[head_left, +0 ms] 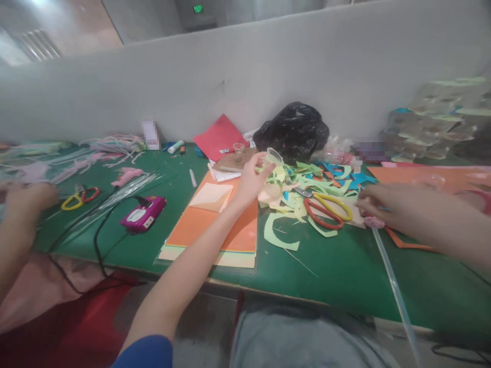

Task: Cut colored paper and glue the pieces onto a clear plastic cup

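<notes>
My left hand [251, 180] reaches across a stack of orange and yellow paper sheets [215, 227] into a heap of coloured paper scraps [295, 179]. Its fingertips are pinched on a pale yellow-green scrap at the heap's left edge. My right hand [378, 204], blurred, comes in from the right. It is closed around the top of a long clear stick [395, 291] with a small pink piece [373, 222] at the grip. Scissors with red and yellow handles [326, 210] lie between my hands, on the scraps.
A pink glue gun [143, 214] with a black cable lies left on the green table [337, 266]. Another person's hand [26, 200] rests far left near small scissors [80, 197]. A black plastic bag [292, 130], red paper [220, 137] and clear containers [433, 120] line the partition.
</notes>
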`<state>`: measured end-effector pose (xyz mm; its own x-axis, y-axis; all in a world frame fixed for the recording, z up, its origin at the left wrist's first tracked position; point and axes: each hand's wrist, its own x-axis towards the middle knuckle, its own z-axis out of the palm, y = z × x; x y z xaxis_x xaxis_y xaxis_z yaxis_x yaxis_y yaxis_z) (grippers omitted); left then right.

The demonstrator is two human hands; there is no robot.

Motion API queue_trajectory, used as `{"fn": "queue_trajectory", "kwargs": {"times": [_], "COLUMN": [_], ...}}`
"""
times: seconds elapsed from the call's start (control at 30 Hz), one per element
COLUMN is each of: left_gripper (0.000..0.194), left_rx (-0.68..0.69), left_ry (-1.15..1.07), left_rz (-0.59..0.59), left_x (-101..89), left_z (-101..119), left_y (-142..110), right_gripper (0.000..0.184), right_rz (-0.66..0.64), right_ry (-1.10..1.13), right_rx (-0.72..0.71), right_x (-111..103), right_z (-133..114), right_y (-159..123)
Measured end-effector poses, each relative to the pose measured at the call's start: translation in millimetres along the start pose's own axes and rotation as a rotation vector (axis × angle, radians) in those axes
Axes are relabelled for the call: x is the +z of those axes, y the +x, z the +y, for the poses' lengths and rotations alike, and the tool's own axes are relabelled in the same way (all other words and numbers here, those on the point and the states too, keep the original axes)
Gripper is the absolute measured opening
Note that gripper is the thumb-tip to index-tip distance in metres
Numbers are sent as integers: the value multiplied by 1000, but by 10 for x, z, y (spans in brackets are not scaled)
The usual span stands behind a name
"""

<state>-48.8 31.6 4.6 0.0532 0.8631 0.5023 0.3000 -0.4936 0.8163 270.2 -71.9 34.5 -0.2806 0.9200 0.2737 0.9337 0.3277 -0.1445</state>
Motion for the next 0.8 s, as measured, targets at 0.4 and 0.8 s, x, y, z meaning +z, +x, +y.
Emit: {"fn": "queue_trajectory", "kwargs": {"times": [0.4, 0.8], "left_gripper": [47, 41], "left_rx": [-12, -24], "left_ry": [-74, -69], "left_rz": [21, 24], "left_x": [-13, 1], "left_z": [72, 125], "left_y": [-50, -82], "right_gripper": [24, 11], "right_rz": [-231, -205], "right_ry": [125, 458], "right_rx": [126, 135], "right_x": [642, 184], "right_z": [-1335, -805], "right_y": [1041, 747]}}
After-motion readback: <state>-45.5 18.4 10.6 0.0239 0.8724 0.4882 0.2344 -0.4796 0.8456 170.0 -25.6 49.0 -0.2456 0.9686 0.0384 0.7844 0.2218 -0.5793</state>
